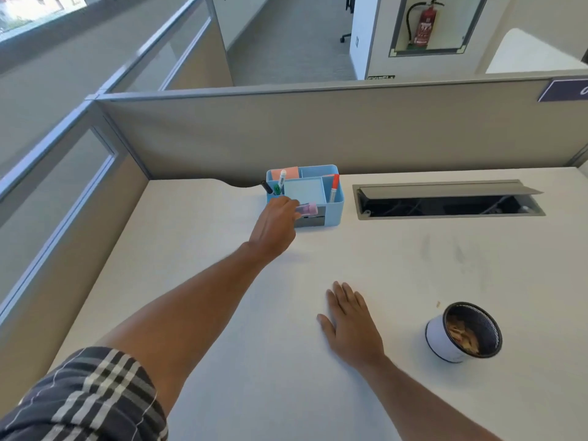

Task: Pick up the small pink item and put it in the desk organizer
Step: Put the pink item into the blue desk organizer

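Note:
A light blue desk organizer stands at the back of the white desk, holding markers, a blue note pad and orange notes. My left hand is stretched out to its front and grips the small pink item between the fingertips, right at the organizer's front edge. My right hand lies flat on the desk, palm down, fingers spread, holding nothing.
A black mesh cup with a white band stands near my right hand, on its right. An open cable hatch is set into the desk right of the organizer. Beige partition walls close the desk at the back and left.

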Demonstrator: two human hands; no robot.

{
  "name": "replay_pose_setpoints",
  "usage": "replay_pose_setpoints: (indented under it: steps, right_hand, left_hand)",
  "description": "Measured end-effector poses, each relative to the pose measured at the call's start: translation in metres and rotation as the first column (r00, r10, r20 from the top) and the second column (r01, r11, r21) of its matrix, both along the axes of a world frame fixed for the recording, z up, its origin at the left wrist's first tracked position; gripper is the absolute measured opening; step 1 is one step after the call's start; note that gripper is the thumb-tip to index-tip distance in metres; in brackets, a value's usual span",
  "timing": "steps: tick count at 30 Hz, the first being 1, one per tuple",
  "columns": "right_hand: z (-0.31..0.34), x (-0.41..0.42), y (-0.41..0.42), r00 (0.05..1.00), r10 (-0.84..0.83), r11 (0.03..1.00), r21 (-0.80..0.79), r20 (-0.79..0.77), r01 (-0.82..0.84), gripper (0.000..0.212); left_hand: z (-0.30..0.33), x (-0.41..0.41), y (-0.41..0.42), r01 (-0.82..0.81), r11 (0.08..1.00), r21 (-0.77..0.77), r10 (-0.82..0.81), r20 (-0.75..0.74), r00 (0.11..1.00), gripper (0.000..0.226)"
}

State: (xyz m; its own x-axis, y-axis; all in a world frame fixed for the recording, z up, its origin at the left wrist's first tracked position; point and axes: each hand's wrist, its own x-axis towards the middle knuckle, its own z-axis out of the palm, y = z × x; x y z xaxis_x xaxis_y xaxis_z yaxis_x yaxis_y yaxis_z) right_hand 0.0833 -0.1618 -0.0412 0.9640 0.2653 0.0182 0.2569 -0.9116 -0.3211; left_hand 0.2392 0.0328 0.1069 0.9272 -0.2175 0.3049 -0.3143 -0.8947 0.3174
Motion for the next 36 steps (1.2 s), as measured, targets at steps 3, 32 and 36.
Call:
replay_pose_setpoints:
  steps: [3, 32, 36]
  right_hand:
    - [-0.002, 0.0, 0.0, 1.0, 0.001, 1.0, -0.006, 0.022, -0.001, 0.06]
    - [-0.008, 0.003, -0.002, 0.995, -0.008, 1.0, 0.002, 0.099, 0.008, 0.058]
    - [-0.009, 0.004, -0.001, 0.994, -0.01, 1.0, 0.008, 0.109, 0.01, 0.058]
  left_hand:
    - [0.0, 0.029, -0.003, -0.011, 1.0, 0.005, 0.011, 0.012, 1.0, 0.013]
    - [-0.021, 0.066, -0.012, 0.012, 0.999, 0.052, -0.008, -0.076, 0.997, 0.024]
    - [-0.034, 0.041, -0.014, -0.006, 1.0, -0.007, 0.007, 0.039, 0.999, 0.046]
